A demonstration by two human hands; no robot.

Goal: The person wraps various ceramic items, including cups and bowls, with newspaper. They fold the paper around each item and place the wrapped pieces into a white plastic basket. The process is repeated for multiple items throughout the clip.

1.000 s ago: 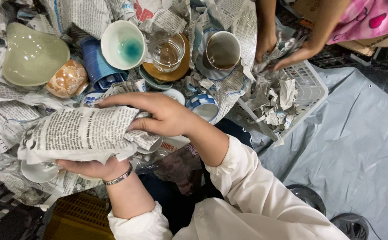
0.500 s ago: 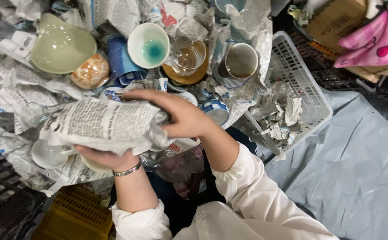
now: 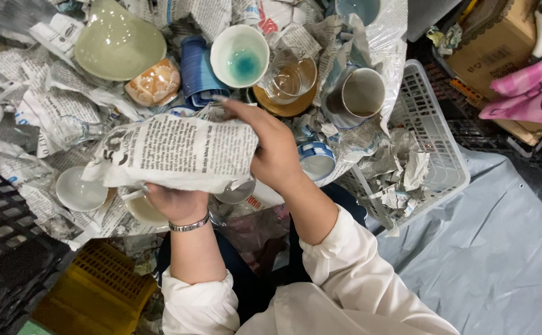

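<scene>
Both my hands hold a bundle wrapped in newspaper above a heap of dishes. My left hand, with a silver bracelet on the wrist, grips the bundle from underneath. My right hand presses on its right end and top, fingers spread over the paper. What is inside the wrapping is hidden. Just beyond the bundle lie a white cup with a turquoise bottom, a ribbed blue cup, a clear glass and a small blue-striped bowl.
A pale green bowl, an orange speckled cup, a dark-lined mug and a white saucer sit among crumpled newspaper. A white plastic basket holds paper scraps at right. A yellow crate, grey tarp and cardboard box surround it.
The view has shifted, so the dishes sit further right and up. Another person's hands at the basket have gone from view. My hands have turned the wrapped bundle and closed tighter on it.
</scene>
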